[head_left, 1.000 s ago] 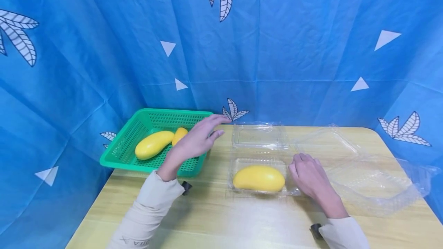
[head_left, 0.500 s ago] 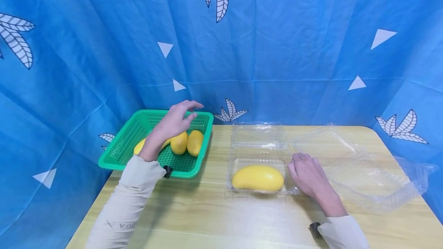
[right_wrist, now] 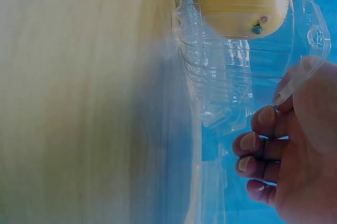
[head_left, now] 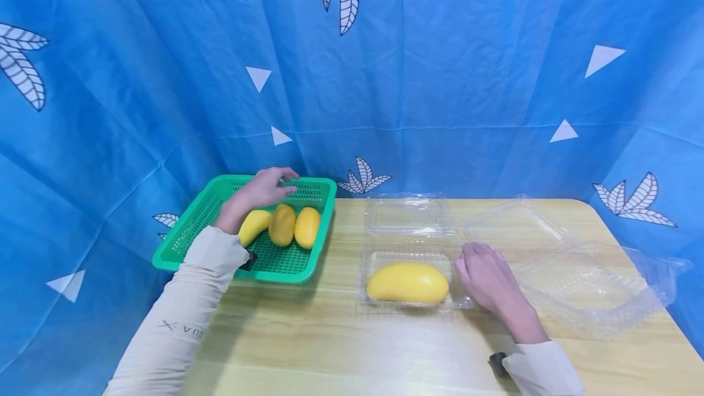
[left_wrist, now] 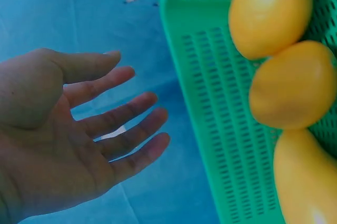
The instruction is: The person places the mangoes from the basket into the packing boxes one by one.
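My left hand (head_left: 266,187) hovers over the back of a green basket (head_left: 161,260); its fingers hang loosely spread, with nothing in them, in the left wrist view. Inside the basket lie three yellow mangoes: a darker one (head_left: 282,225), one by the right wall (head_left: 307,228) and a longer one (head_left: 254,227), partly covered by my left wrist. Another mango (head_left: 408,283) rests in the front half of an opened clear clamshell box (head_left: 407,217). With thumb and curled fingers my right hand (head_left: 489,277) pinches that box's right rim, seen close in the right wrist view.
More clear plastic clamshell packaging (head_left: 599,298) spreads over the right side of the wooden table (head_left: 330,347). A blue patterned curtain (head_left: 467,66) hangs behind the table and at both sides.
My left hand has moved left from beside the clamshell box to above the basket, uncovering the two mangoes on its right. My right hand stays at the box's rim.
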The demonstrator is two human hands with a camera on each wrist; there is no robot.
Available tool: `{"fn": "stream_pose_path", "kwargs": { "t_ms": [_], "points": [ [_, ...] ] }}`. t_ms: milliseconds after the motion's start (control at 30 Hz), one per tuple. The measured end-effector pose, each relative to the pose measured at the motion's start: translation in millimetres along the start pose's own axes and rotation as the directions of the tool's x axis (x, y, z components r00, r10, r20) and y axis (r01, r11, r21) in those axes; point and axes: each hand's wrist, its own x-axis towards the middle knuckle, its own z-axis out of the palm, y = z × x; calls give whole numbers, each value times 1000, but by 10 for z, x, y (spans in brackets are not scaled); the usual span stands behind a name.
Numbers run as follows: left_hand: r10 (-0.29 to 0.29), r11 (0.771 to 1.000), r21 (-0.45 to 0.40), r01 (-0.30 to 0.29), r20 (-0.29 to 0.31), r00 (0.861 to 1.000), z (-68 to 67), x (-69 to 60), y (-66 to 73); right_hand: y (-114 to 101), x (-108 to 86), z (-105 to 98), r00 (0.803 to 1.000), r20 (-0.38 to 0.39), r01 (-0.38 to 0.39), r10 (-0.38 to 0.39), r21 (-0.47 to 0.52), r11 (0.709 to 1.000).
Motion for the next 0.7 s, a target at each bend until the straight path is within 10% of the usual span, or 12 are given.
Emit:
{"fn": "stream_pose_path", "kwargs": {
  "t_ms": [233, 467, 700],
  "points": [
    [-141, 989, -36, 146, 117, 983, 35, 61, -194, -18, 17, -2, 1000, 10, -8, 8, 8, 1000],
    [-333, 926, -96, 365, 245, 910, 147, 121, -392, -34, 20, 2, 1000, 7, -10, 10, 21, 1000],
    [-376, 893, -114, 435, 340, 862, 205, 174, -485, -22, -1, -22, 1000, 4, -27, 27, 12, 1000]
  ]
}}
